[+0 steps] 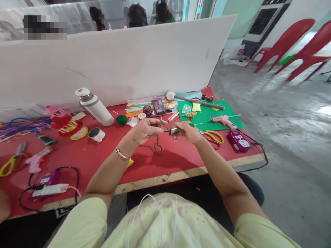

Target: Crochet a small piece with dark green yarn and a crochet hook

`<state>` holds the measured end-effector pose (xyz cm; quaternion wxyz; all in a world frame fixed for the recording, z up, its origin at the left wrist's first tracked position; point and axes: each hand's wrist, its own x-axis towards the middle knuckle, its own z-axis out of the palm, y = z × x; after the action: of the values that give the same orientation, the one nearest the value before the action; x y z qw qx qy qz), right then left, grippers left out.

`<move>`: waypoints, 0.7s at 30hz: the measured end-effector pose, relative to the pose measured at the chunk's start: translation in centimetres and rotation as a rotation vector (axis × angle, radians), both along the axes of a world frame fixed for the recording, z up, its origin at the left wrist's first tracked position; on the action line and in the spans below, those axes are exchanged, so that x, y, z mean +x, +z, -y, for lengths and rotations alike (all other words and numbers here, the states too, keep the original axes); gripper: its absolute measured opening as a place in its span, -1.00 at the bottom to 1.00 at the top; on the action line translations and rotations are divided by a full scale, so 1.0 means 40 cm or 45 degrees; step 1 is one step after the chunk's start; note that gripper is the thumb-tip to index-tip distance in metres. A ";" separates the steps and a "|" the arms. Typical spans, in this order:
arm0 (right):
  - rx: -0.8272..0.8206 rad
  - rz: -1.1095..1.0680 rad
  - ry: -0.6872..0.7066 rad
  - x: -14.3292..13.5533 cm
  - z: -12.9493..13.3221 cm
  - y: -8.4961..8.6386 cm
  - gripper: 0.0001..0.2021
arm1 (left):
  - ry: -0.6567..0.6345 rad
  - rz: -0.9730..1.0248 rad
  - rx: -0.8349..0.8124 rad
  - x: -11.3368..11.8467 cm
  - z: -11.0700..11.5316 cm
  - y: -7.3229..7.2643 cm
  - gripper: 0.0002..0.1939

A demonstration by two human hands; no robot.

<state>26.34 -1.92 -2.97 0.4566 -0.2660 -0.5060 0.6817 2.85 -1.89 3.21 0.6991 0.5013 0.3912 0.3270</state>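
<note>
My left hand (150, 130) pinches dark green yarn (158, 144), a loose strand of which hangs down and lies on the red table (178, 158). Close beside it on the right, my right hand (186, 132) is closed round the green handle of a crochet hook (174, 129). The thin metal shaft points left into a small piece of green yarn work (169, 132) between both hands. Behind my left hand sits a ball of green yarn (121, 120). The fingertips partly hide the yarn work.
A white flask (97, 110) and a metal cup (96, 134) stand left. Pink glue guns (224, 121) (38, 160), scissors (214, 136) and purple boxes (239, 140) with cables lie on both sides. A white board (116, 69) rises behind; people sit beyond it.
</note>
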 end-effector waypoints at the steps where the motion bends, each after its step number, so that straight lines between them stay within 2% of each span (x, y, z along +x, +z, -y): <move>1: 0.023 0.013 -0.002 0.003 0.001 0.003 -0.61 | -0.002 -0.003 0.000 0.001 -0.001 -0.001 -0.57; 11: 0.274 0.251 -0.090 0.022 0.022 0.051 -0.57 | 0.080 -0.055 0.101 0.009 0.004 0.000 -0.58; 13: 0.415 0.366 -0.135 0.019 0.033 0.063 -0.57 | 0.131 -0.091 0.179 0.014 0.010 0.001 -0.59; 18: 0.953 0.708 -0.398 -0.004 0.072 0.082 -0.56 | 0.300 -0.213 0.493 0.027 0.025 -0.008 -0.63; 21: 0.961 0.698 -0.519 -0.017 0.090 0.077 -0.57 | 0.353 -0.230 0.603 0.027 0.027 -0.018 -0.63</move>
<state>25.66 -5.52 0.11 0.4952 -0.3450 -0.7559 0.2536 3.91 -2.97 2.48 0.4734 0.6195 0.4295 0.4557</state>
